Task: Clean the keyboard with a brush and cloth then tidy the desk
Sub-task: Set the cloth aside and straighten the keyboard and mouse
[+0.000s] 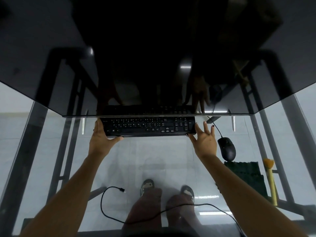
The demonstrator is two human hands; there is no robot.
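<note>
Glass desk (153, 156): keyboard (147, 126), mouse (227, 148), green cloth (244, 175), yellow brush (271, 178), loose cable (153, 214).

You see a black corded computer mouse (227, 148) lying on the glass desk top (153, 159), a loose black cable (109, 212) nearby, and a dark monitor screen (136, 65) above.

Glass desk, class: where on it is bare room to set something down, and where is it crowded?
Bare: the glass desk left of the left hand, and the middle strip between keyboard and loose cable. Crowded: right of the right hand, where mouse, green cloth and yellow brush cluster.
</note>
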